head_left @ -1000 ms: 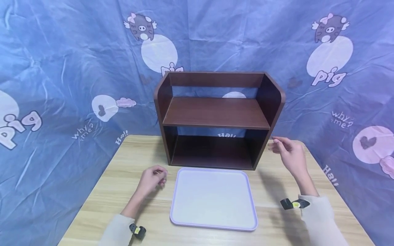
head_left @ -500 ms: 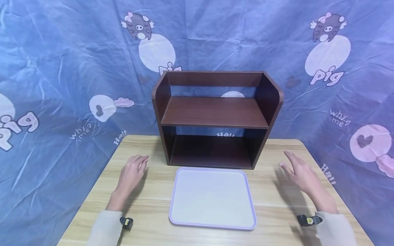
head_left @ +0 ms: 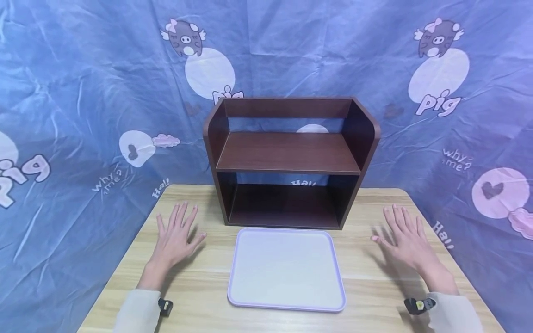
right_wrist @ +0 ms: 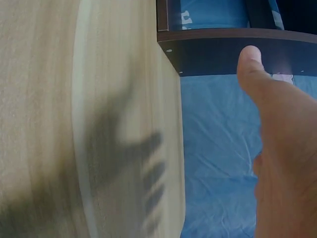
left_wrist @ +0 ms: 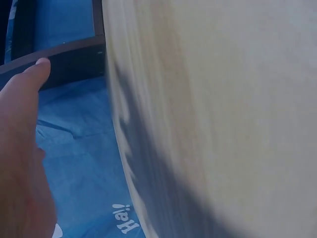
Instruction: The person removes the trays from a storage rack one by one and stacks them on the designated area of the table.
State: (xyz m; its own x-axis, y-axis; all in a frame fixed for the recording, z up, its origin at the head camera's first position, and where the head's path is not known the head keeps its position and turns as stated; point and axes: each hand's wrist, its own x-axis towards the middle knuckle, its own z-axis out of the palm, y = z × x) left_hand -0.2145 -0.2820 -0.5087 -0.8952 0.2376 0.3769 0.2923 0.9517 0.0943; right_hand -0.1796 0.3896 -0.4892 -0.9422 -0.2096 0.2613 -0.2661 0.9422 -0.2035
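Observation:
My left hand (head_left: 171, 243) is held over the table left of the tray, palm down with fingers spread, and it holds nothing. On the other side, my right hand (head_left: 405, 243) hovers above the wood with its fingers straight and its thumb apart, also holding nothing. Between them lies a white tray (head_left: 287, 268) with a pale purple rim. Behind the tray stands a dark brown two-level shelf (head_left: 288, 151), with nothing on its boards. In the left wrist view the thumb (left_wrist: 42, 69) points toward the shelf's side; the right thumb (right_wrist: 251, 62) does likewise in its own view.
The light wooden table (head_left: 200, 286) carries the tray and the shelf. Blue cloth (head_left: 100, 83) printed with pigs and words hangs behind and along both sides. Each sleeve has a small black device (head_left: 419, 305) at the wrist.
Both hands have moved outward, away from the shelf and tray. Their fingers, bent earlier, are now straight and spread. Tray and shelf stay in place; the head view has shifted slightly.

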